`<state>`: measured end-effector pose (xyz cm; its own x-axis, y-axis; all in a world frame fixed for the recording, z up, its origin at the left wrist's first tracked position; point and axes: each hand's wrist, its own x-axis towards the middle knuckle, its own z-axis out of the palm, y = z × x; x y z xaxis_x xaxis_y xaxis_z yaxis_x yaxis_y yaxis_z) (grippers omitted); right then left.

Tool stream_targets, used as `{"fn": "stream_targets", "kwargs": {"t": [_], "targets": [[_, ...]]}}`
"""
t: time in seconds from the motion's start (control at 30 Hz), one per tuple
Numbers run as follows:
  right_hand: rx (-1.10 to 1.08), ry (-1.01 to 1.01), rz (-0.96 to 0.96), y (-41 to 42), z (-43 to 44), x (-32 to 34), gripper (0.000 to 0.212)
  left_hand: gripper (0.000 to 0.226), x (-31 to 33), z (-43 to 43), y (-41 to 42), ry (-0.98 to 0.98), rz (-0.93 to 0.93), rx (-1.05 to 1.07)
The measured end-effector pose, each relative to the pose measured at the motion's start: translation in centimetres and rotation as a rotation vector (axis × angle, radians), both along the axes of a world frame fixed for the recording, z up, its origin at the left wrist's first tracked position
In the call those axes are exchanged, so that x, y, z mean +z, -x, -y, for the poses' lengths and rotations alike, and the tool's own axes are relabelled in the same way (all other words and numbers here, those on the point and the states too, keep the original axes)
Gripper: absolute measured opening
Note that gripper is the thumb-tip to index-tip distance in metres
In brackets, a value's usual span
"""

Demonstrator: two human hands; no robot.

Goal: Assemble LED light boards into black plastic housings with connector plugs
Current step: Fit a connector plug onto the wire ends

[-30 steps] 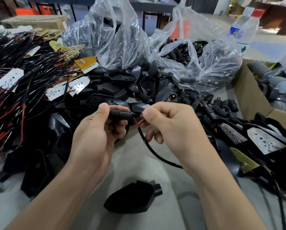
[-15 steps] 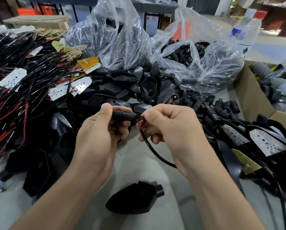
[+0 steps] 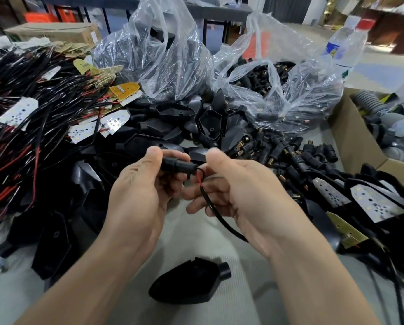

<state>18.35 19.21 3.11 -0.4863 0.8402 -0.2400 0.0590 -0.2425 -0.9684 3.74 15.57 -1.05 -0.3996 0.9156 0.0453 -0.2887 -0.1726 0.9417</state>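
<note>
Item 1: connector plug [image 3: 176, 164], black, lying level between your two hands above the table [image 3: 196, 233]. Your left hand [image 3: 140, 195] has its fingers [image 3: 154, 154] closed on the plug's left end.

Item 2: cable [image 3: 216, 213], black, with a red wire and a black wire bared at the plug's right end. Your right hand [image 3: 238, 191] has its fingers closed on the cable just right of the plug; the cable runs down under that palm.

Item 3: black housing [image 3: 189, 282], single, lying on the table below both hands, its round neck pointing right.

Item 4: loose housings [image 3: 172, 116], heaped beyond your fingers.

Item 5: loose plugs [image 3: 287, 151], scattered beyond and right of your right fingers; more in the clear bag [image 3: 278, 90] behind them.

Item 6: wired LED boards [image 3: 20, 111], piled far left of your left fingers amid black and red leads.

Item 7: housings with boards fitted [image 3: 374, 202], right of your right hand, near a cardboard box [image 3: 351, 134].
</note>
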Motion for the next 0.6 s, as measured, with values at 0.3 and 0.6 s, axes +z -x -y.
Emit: {"fn": "stream_targets", "kwargs": {"t": [0.3, 0.6], "targets": [[-0.059, -0.382, 0.28, -0.19, -0.16, -0.48, 0.028, 0.05, 0.16, -0.09, 0.33, -0.044, -0.038, -0.031], [-0.208, -1.065, 0.559, -0.46, 0.37, -0.69, 0.018, 0.055, -0.03, -0.01, 0.25, 0.014, -0.149, 0.1]]}}
